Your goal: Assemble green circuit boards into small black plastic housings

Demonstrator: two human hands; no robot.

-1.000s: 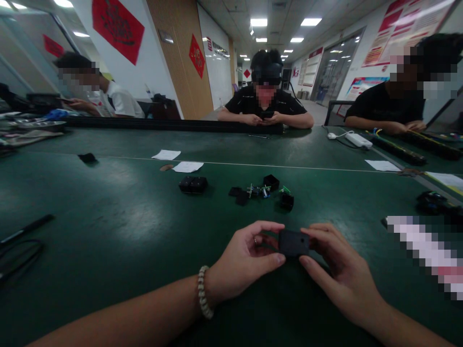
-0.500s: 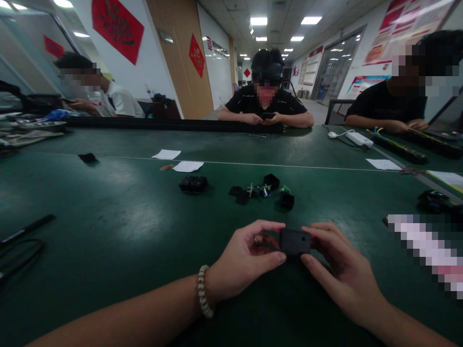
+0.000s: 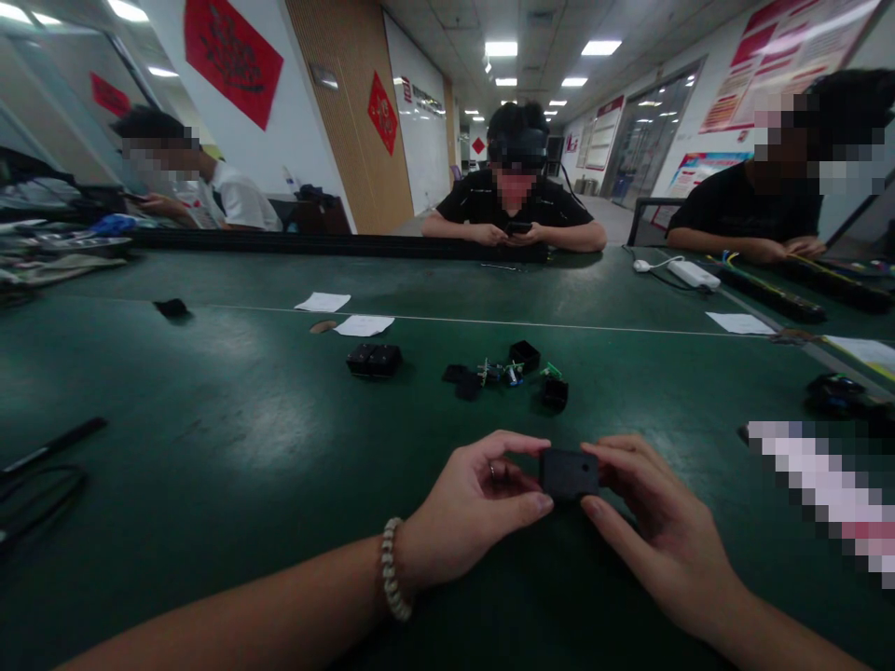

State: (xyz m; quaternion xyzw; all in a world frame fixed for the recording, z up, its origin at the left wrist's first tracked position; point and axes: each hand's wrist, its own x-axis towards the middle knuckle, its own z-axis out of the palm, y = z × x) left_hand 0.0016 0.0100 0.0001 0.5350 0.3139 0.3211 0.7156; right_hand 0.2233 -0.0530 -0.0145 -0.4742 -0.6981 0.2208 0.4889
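Head view: you hold the box [image 3: 569,473] between both hands, just above the table [image 3: 210,447]. Your left hand [image 3: 475,508], with the bracelet [image 3: 392,568] at its wrist, pinches the box's left end, forefinger on top and thumb beneath. Your right hand [image 3: 650,522] grasps the right end the same way. Gripping both ends likely keeps the box from twisting, and its face with the small round hole is turned up toward you, where you can look at it.

Beyond the box lie the loose parts [image 3: 507,375], probably spread there to stay within reach. Beyond the box and to its left sits a block [image 3: 374,359], and farther off lie two paper slips [image 3: 364,324].

Compared with half a second ago, your grip is the same and the box has barely shifted. Everything sits a touch lower in the view, so it seems your head moved, not your hands.
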